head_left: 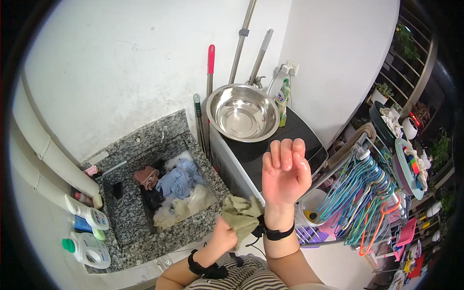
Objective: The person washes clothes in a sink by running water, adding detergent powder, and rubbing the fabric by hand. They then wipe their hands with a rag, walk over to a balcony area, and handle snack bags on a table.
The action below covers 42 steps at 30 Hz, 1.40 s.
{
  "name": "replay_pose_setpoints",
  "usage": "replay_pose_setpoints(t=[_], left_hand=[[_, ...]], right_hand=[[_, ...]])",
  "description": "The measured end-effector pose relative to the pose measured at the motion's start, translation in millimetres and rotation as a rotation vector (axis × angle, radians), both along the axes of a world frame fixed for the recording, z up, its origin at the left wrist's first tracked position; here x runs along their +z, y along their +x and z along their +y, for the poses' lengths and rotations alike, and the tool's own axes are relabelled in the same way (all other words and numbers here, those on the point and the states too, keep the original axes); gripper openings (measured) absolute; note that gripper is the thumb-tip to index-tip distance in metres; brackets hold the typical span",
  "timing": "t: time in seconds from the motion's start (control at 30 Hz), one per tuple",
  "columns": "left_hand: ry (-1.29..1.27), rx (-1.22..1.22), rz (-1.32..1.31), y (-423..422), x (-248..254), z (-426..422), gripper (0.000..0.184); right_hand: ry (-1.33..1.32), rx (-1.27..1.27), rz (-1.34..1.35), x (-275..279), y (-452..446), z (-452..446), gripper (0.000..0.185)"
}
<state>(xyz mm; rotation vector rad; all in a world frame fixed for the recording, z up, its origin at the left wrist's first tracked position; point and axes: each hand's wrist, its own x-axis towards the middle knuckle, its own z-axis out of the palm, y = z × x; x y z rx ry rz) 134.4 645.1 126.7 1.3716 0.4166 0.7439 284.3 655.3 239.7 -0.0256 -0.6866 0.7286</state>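
Observation:
My left hand point(224, 235) is closed on a green cloth point(240, 212), low in front of my body, beside the sink's right front corner. The cloth lies against my right wrist near its black band. My right hand point(287, 171) is raised with the palm toward me, wet, its fingers curled at the tips and holding nothing. At the left, a speckled granite sink point(128, 212) holds clothes in foamy water, among them a blue garment point(179, 181) and a brownish-pink cloth point(146, 177).
A steel basin point(243, 113) rests on the washing machine point(302, 140), near a green bottle point(282, 104). Many hangers point(362, 193) hang at the right. Detergent bottles point(89, 249) line the sink's left edge. Poles lean on the wall behind.

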Motion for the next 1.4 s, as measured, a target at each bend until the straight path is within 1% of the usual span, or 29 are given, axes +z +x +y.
replay_pose_setpoints(t=[0.1, 0.23, 0.3, 0.33, 0.4, 0.43, 0.47, 0.5, 0.53, 0.57, 0.63, 0.67, 0.73, 0.8, 0.87, 0.93, 0.97, 1.0, 1.03, 1.07, 1.1, 1.13, 1.2, 1.23, 1.27, 1.3, 1.33, 1.37, 1.4], left_hand=[[-0.536, -0.085, -0.164, -1.4, 8.3, -0.2, 0.024], [-0.586, -0.083, -0.144, -3.1, 17.9, -0.9, 0.024], [-0.670, -0.233, -0.109, -7.0, 24.1, 7.5, 0.025], [-0.671, -0.234, -0.110, -8.9, 20.4, 7.6, 0.025], [-0.671, -0.115, -0.230, -10.9, 8.2, 6.0, 0.029], [-0.668, -0.122, -0.229, -9.1, 6.0, 5.5, 0.029], [-0.365, 0.036, -0.232, -6.3, 4.7, 4.0, 0.028], [-0.063, 0.192, -0.232, -3.4, 5.1, 1.7, 0.028], [-0.064, 0.190, -0.231, 1.2, 8.0, -5.4, 0.028], [-0.019, 0.242, -0.233, 7.2, 16.6, -15.8, 0.029], [0.707, 0.264, 0.198, 5.5, 35.5, -18.7, 0.038], [1.048, 0.328, 0.332, 4.7, 45.1, -20.1, 0.043], [0.931, 0.304, 0.312, 10.0, 35.9, -19.2, 0.039], [0.979, 0.303, 0.251, 8.1, 22.7, -18.3, 0.036], [1.018, 0.307, 0.194, 5.6, 3.2, -20.8, 0.033], [1.232, 0.480, 0.038, 3.6, -18.9, -21.7, 0.025], [1.210, 0.463, 0.010, 4.6, -24.5, -24.8, 0.016], [1.214, 0.459, 0.006, 6.0, -28.9, -23.6, 0.016], [1.266, 0.425, -0.050, 8.3, -32.5, -22.8, 0.013], [1.314, 0.391, -0.107, 10.5, -33.4, -23.1, 0.010], [1.305, 0.351, -0.076, 9.5, -22.6, -18.3, 0.009], [1.306, 0.350, -0.083, 9.4, -15.3, -12.7, 0.009], [0.616, 0.264, -0.163, 6.6, -7.8, -3.7, 0.017], [0.059, 0.259, -0.314, 6.0, -14.5, 0.7, 0.022], [-0.503, 0.244, -0.446, 6.0, -24.0, 7.1, 0.028], [-0.502, 0.243, -0.444, 3.1, -26.7, 21.0, 0.028], [-0.585, 0.185, -0.468, 0.4, -25.4, 40.3, 0.033], [-0.667, 0.125, -0.491, -0.7, -24.0, 49.8, 0.038], [-0.666, 0.124, -0.490, 0.3, -23.4, 49.5, 0.038]], right_hand=[[0.005, -0.045, -0.057, 3.4, -1.0, -4.1, 0.003], [0.055, -0.045, -0.062, 8.6, 3.2, -10.2, 0.002], [0.082, 0.007, 0.015, 13.7, 3.9, -15.4, 0.002], [0.081, 0.006, 0.014, 14.1, 6.5, -16.3, 0.002], [0.104, -0.053, 0.013, 14.5, 14.0, -16.1, 0.002], [0.104, -0.086, -0.007, 13.1, 17.9, -15.5, 0.002], [0.107, -0.093, -0.008, 11.3, 20.7, -13.8, 0.002], [0.078, -0.175, 0.001, 9.1, 22.4, -11.9, 0.004], [0.050, -0.253, 0.010, 6.9, 23.2, -9.8, 0.006], [0.049, -0.253, 0.011, 4.9, 23.2, -7.0, 0.006], [0.019, -0.438, -0.050, 2.8, 19.8, -0.6, 0.010], [0.022, -0.436, -0.049, 3.1, 15.7, 1.0, 0.010], [-0.062, -0.543, -0.237, 3.0, 7.4, 1.6, 0.010], [-0.059, -0.518, -0.267, 3.7, 6.6, -0.1, 0.010], [-0.048, -0.455, -0.166, 11.7, 11.0, -0.5, 0.010], [0.058, -0.312, 0.010, 16.2, 26.1, -0.9, 0.010], [0.052, -0.263, 0.108, 16.8, 33.5, -1.5, 0.010], [0.048, -0.215, 0.203, 15.2, 41.0, -1.1, 0.010], [0.053, -0.222, 0.201, 11.1, 47.3, -0.2, 0.010], [0.039, -0.090, 0.303, 4.8, 54.3, 1.3, 0.010], [0.026, 0.044, 0.402, -1.4, 60.8, 3.4, 0.010], [-0.011, 0.104, 0.435, -8.7, 64.6, 4.1, 0.011], [-0.095, 0.135, 0.474, -19.4, 65.0, 4.1, 0.012], [-0.094, 0.130, 0.479, -24.8, 65.9, 2.7, 0.012], [-0.169, 0.170, 0.503, -29.9, 66.7, 1.7, 0.010], [-0.244, 0.212, 0.524, -34.6, 67.5, 1.8, 0.008], [-0.243, 0.212, 0.525, -41.2, 68.3, 2.6, 0.008], [-0.274, 0.164, 0.499, -46.0, 66.4, 3.1, 0.008], [-0.304, 0.116, 0.472, -49.2, 64.4, 3.9, 0.009]])
